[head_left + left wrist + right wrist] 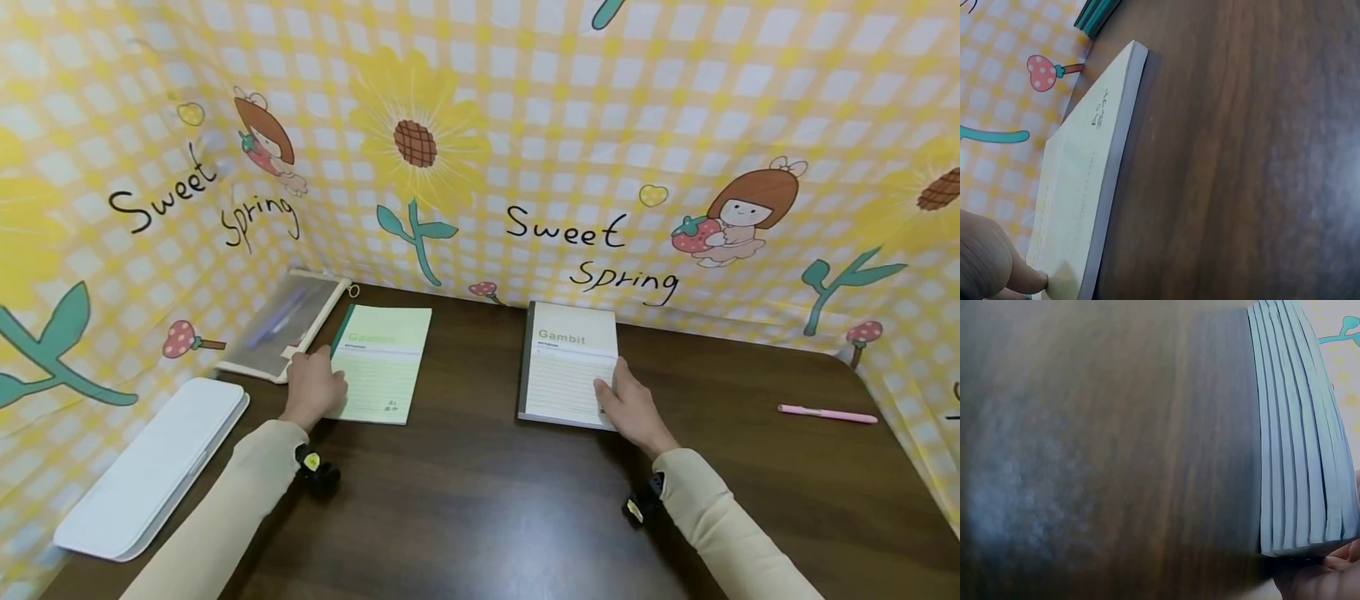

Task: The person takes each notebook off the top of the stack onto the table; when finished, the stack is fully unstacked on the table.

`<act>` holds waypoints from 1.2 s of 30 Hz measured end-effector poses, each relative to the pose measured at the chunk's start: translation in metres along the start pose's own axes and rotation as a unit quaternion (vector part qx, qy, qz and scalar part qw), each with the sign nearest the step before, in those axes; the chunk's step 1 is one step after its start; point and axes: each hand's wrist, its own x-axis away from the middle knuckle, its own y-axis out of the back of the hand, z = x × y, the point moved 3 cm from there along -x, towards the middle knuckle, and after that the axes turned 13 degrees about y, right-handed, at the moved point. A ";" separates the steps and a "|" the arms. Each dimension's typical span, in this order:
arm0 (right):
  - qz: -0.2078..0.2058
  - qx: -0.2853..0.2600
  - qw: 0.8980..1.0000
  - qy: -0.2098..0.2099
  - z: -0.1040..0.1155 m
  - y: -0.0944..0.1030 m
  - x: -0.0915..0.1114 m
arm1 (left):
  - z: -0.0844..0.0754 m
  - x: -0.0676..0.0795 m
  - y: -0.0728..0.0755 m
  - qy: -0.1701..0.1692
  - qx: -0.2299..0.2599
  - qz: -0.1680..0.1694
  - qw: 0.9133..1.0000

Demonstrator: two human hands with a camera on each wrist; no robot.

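A pale green notebook [386, 358] with a dark green spine lies left of centre on the table. My left hand [315, 387] grips it at its left edge, and in the left wrist view the thumb [1029, 278] presses on the cover. Right of centre is a stack of notebooks [567, 375], the top one a whitish "Gambit" notebook with a dark spine. My right hand [633, 408] holds this stack by its lower right side, thumb on the top cover. The right wrist view shows several layers in the stack [1300, 437], with fingers at its end.
A translucent zip pouch [258, 354] with pens inside leans by the cloth on the left. Nearer stands a long white case [153, 471]. A pink pen [825, 413] lies far right on the brown table [465, 517]. Yellow checked cloth [525, 125] walls the back and sides.
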 end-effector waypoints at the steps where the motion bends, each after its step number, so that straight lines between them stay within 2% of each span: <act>1: -0.001 0.000 1.000 0.001 0.000 0.000 0.000 | 0.001 0.000 0.001 0.002 0.002 0.000 1.000; 6: -0.011 0.008 1.000 0.010 0.002 0.001 0.000 | 0.003 -0.003 0.004 0.004 -0.003 -0.008 1.000; 12: -0.016 0.008 1.000 0.018 0.002 0.002 -0.001 | 0.007 -0.007 0.008 0.005 -0.007 -0.056 0.998; 16: -0.017 0.009 1.000 0.019 0.003 0.001 -0.002 | 0.010 -0.009 0.010 0.002 -0.020 -0.075 0.997; 23: -0.017 0.012 1.000 0.021 0.002 0.002 -0.003 | 0.014 -0.010 0.012 0.020 -0.012 -0.067 0.998; 28: -0.017 0.012 1.000 0.021 0.002 0.002 -0.002 | 0.012 -0.008 0.010 0.035 -0.023 -0.056 0.998; 31: -0.015 0.006 1.000 0.019 0.001 0.001 -0.001 | 0.012 -0.005 0.009 0.044 -0.032 -0.064 0.996; 33: -0.012 0.002 1.000 0.017 0.001 0.000 -0.001 | 0.009 -0.004 0.009 0.028 -0.044 -0.086 0.995; 36: -0.011 -0.001 1.000 0.012 -0.001 -0.001 -0.001 | -0.001 -0.003 0.007 -0.019 -0.049 -0.125 0.991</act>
